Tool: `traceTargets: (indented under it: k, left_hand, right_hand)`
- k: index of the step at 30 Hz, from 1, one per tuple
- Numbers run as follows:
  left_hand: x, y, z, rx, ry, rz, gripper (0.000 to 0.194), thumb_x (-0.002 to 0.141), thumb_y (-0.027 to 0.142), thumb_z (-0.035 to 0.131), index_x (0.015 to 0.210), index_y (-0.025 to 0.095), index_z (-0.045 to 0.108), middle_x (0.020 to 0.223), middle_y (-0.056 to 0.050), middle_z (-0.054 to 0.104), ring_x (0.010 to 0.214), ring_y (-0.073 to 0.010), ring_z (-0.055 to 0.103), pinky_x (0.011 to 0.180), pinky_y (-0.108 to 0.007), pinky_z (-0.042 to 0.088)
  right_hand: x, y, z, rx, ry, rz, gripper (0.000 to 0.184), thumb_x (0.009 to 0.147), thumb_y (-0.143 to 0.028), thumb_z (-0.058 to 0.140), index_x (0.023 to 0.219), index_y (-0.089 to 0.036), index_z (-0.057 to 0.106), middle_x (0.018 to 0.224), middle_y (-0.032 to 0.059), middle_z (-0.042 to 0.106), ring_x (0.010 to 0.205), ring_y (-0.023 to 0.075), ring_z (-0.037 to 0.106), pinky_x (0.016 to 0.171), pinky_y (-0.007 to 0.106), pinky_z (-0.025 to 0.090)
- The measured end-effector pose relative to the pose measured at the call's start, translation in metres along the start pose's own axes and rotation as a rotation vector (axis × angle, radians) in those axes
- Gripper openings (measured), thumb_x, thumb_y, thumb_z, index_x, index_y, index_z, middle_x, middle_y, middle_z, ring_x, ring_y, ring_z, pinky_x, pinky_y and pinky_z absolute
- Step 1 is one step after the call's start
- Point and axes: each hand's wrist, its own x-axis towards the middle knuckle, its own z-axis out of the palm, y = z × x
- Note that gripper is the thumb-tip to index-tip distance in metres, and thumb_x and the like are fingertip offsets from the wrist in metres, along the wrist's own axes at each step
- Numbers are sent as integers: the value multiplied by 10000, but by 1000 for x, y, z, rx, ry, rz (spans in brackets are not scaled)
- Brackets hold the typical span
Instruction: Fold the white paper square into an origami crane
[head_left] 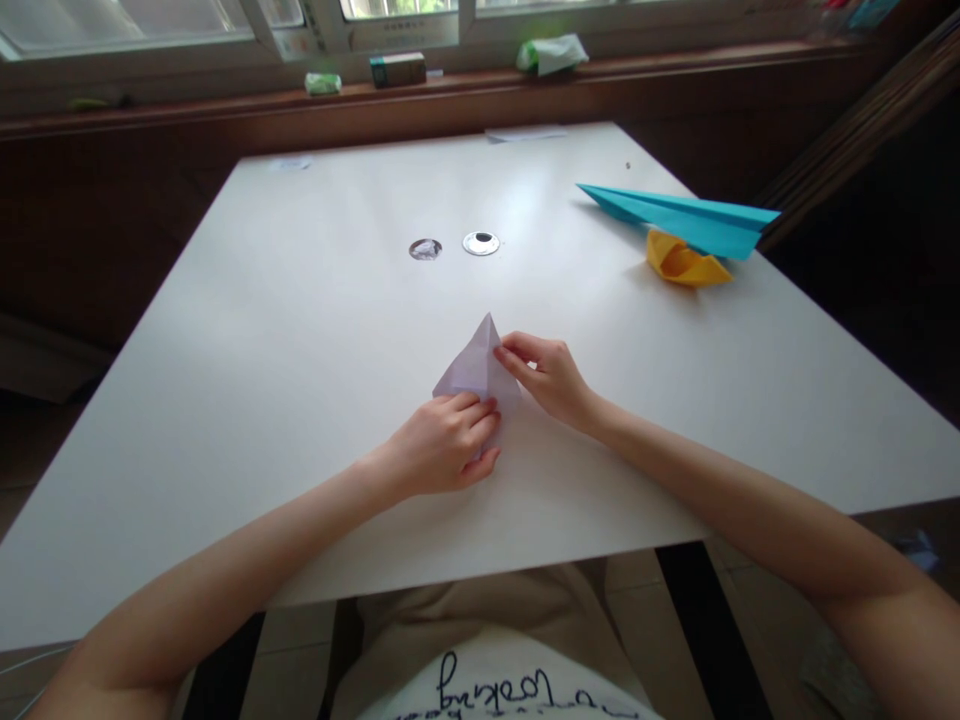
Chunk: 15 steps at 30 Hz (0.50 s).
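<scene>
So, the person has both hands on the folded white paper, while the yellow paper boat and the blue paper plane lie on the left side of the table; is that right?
Not quite: the head view shows the yellow paper boat and blue paper plane on the right side of the table. The left hand and right hand are indeed on the folded white paper.

A person's two bare hands work a folded sheet of white paper (469,368) at a white table (300,300), its pointed tip facing away from the body. The left hand (454,435) lies across the lower part, while the right hand (544,375) takes the right edge near the tip between thumb and fingers. At far right, a yellow paper boat (686,262) sits just beside a blue paper plane (690,218); beyond, a small box (397,70) stands on the windowsill (465,92).
</scene>
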Motion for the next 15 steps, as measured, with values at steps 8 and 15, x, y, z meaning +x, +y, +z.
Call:
traceTargets:
  k: [8, 15]
  left_hand:
    - [-1, 1, 4, 55, 61, 37, 319, 804, 267, 491, 963, 39, 645, 976, -139, 690, 880, -238, 620, 759, -345, 538]
    - [-2, 1, 6, 38, 67, 45, 304, 810, 270, 491, 954, 58, 655, 1013, -137, 686, 892, -233, 622, 778, -347, 539]
  right_hand:
    - [3, -9, -3, 204, 20, 47, 308, 788, -440, 572, 713, -150, 647, 662, 8, 597, 613, 111, 471, 586, 244, 374]
    - [8, -11, -10, 442, -67, 116, 245, 723, -412, 659, 727, -168, 683, 765, 27, 657, 733, 146, 560, 678, 270, 432]
